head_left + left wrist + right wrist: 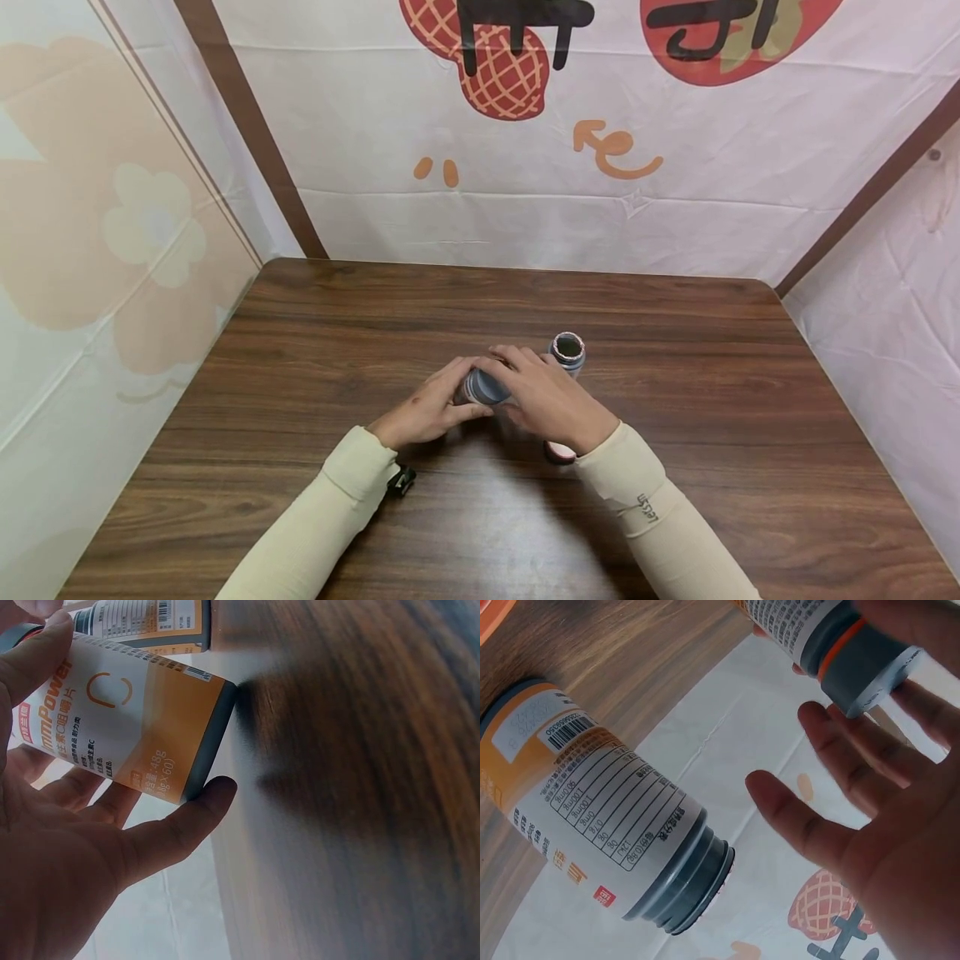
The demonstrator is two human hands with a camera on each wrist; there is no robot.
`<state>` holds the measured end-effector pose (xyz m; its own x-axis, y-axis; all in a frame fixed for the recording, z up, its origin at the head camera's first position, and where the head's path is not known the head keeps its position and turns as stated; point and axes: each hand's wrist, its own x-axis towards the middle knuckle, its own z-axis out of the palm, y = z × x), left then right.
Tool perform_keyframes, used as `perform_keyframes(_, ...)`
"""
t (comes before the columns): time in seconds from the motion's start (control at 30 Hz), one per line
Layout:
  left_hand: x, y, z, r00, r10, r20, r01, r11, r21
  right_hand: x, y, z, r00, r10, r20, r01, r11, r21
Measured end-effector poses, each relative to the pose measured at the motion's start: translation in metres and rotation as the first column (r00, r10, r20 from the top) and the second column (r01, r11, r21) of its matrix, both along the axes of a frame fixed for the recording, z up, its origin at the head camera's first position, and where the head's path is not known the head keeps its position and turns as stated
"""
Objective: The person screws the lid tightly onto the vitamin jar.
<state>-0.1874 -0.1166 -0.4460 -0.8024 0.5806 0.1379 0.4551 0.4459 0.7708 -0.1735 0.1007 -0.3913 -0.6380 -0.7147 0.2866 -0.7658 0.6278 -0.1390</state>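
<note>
At the left, a sleeve (300,529) runs up from the lower edge, which cuts it off, with a dark device (402,481) half hidden beneath its cuff. Our left hand (423,412) reaches inward, thumb and fingers clamped round a tilted bottle (112,712) before us on the table (645,517); we cannot tell whether its base touches the wood. The hands hide much of the bottle from above. Our right hand (551,400) arches over from the other side, thumb and fingers pinching the dark cap (870,671), the little finger standing apart. Under that wrist, a red-rimmed round thing (560,452) is mostly covered. Farthest right, an uncapped bottle (607,795) stands upright, its lower part hidden from above.
</note>
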Motion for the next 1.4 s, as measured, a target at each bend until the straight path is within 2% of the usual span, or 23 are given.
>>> perform_keyframes(0.17,-0.0006,-0.0005,-0.0011,1.0,-0.005,0.008,0.005,1.0,0.007,0.0003,0.0005,0.0016,0.999,0.028,0.017,-0.028,1.0,-0.014)
perform_keyframes(0.47,-0.0014,0.0,-0.0003,1.0,-0.007,0.019,0.007,1.0,0.005,-0.0002,-0.001,-0.0006,1.0,-0.029,-0.005,0.029,0.999,-0.019)
perform_keyframes(0.67,-0.0014,-0.0006,-0.0009,1.0,-0.01,-0.005,0.01,1.0,0.003,0.0003,-0.0011,-0.0018,0.998,-0.067,-0.013,0.067,0.998,-0.009)
perform_keyframes(1.07,-0.0015,-0.0004,-0.0009,1.0,-0.01,0.021,0.01,1.0,0.017,-0.0012,0.0016,0.0003,1.0,0.025,-0.016,-0.025,1.0,-0.009)
perform_keyframes(1.2,-0.0019,-0.0008,-0.0013,1.0,-0.007,0.029,0.006,1.0,0.021,-0.0011,0.0001,-0.0003,1.0,0.002,-0.013,-0.003,1.0,-0.007)
perform_keyframes(1.4,-0.0023,-0.0009,-0.0008,1.0,-0.006,0.024,0.005,1.0,0.013,-0.0017,-0.0012,-0.0019,0.998,-0.039,-0.053,0.039,0.999,-0.002)
